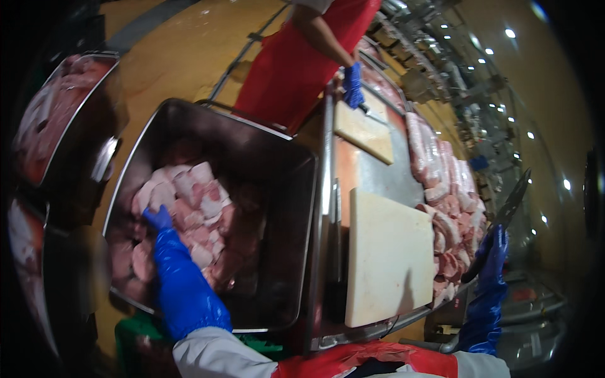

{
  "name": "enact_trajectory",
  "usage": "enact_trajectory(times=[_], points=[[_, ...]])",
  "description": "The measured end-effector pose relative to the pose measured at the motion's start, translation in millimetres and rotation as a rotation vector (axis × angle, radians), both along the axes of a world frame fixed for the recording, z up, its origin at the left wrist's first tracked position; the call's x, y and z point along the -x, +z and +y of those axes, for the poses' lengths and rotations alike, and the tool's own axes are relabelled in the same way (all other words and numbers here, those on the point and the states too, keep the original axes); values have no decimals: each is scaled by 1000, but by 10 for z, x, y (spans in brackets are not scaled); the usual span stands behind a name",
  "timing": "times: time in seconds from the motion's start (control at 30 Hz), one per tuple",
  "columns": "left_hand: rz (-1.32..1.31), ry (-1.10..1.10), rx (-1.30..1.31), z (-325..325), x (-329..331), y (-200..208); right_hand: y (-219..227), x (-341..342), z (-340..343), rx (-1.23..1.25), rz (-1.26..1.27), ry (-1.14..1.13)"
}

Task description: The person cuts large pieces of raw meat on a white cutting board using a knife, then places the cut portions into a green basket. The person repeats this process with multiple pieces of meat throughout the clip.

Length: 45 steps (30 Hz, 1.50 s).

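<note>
Lying in the steel tub (287,220), meat pieces (200,192) are touched by the nearer left hand (159,218); whether any is pinched cannot be told. Right of the tub, a forward-pointing knife (513,201) is clasped by the right hand (493,246).

1. Left hand (159,217): purply-blue glove, brighter shiny blue sleeve (189,286) right behind it, then white cloth.
2. Meat (205,195) at that hand: pale pink, blotchy with creamy white and some redder bits.
3. Tub (283,233) around it: dark grey-brown, silvery rim.
4. Right hand (495,246): deep blue-purple, and the knife (515,200) in its grip looks almost black tbh.
5. Board (391,258) between both hands: plain off-white, greyish shadow.
6. Co-worker's apron (283,69), beyond both hands: solid red; their glove (353,86) is blue.
7. Floor (183,38) past the tub: mustardy yellow.
</note>
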<state>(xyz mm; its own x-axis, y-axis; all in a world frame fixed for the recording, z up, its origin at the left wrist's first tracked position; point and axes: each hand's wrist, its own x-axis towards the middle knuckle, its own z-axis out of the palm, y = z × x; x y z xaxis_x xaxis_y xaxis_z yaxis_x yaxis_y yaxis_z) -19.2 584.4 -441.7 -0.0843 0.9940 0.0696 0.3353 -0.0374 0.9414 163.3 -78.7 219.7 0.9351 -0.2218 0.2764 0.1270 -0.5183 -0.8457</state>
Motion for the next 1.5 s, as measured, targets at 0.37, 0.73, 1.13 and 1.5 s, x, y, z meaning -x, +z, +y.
enact_trajectory(times=[0.37, 0.73, 1.13, 1.5], points=[[295, -110, 206, -1128, 849, 1531, -845, 402, -1680, 6, 192, 24], [-951, -450, 662, -3625, 1201, 3905, -1345, 557, -3138, -225, 261, 174], [-1492, -1011, 0, -5137, -190, 6975, -1491, 1447, -4679, -534, 255, 39], [-1779, -1250, 393, -5670, -301, 7125, -2178, 1252, -3835, -167, 835, 501]])
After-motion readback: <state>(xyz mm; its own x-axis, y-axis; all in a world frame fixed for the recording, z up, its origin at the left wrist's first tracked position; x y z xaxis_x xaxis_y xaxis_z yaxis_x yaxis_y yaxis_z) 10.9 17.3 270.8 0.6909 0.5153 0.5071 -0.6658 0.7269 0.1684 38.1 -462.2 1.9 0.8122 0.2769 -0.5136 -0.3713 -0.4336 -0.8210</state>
